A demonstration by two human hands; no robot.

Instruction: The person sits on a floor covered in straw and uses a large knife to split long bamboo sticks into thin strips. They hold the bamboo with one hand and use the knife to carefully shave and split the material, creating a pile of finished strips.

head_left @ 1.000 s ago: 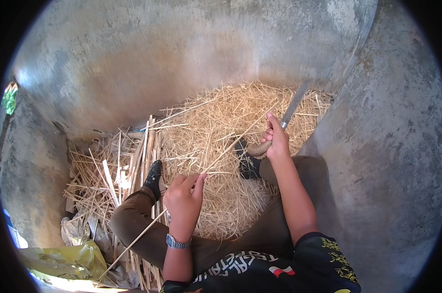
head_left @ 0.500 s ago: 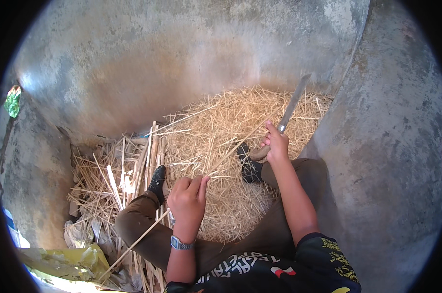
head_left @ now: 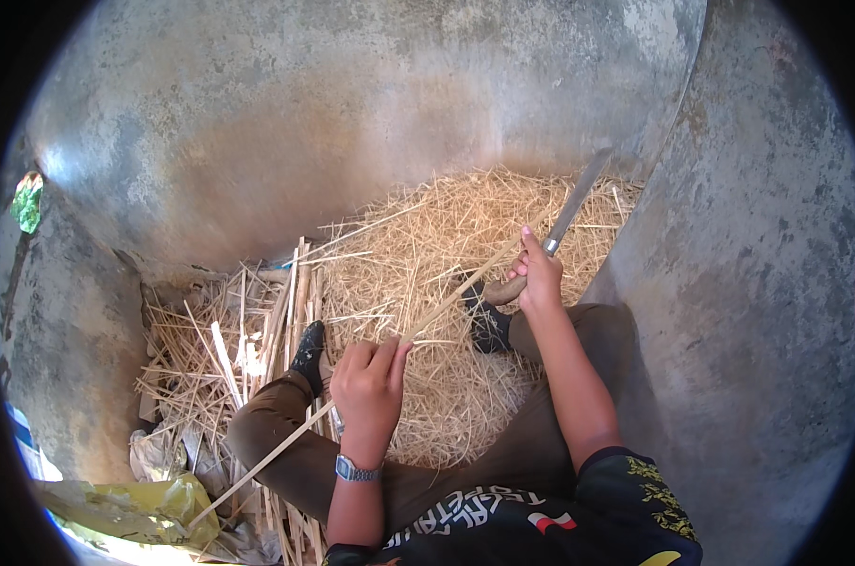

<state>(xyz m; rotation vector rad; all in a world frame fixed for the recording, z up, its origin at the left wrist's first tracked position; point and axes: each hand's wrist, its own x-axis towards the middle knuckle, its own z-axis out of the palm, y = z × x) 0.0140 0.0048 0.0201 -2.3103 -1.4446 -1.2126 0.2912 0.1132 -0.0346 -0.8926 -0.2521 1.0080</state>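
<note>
A: Grey, stained walls [head_left: 305,123] curve around a bed of straw [head_left: 446,415]. Where are the person's hands?

B: The left hand [head_left: 366,382] is left of the middle, over the straw's near side, its fingers closed on a thin pale strip [head_left: 267,460].

A: How does that strip lie?

B: At a slant. One end is down at the lower left, by a crumpled yellow sheet [head_left: 154,509]; the other reaches up to the right hand [head_left: 539,274].

A: Is the right hand gripping it too?

B: I can't tell; the strip runs just beside or against its thumb and finger. That hand is clamped on the curved brown handle of a knife [head_left: 578,200], with the blade pointing up and away to the right.

A: Anything else around?

B: Split sticks [head_left: 300,292] lie piled on the left, beside a dark shoe [head_left: 309,354]. A metal watch [head_left: 357,469] circles the left wrist.
</note>
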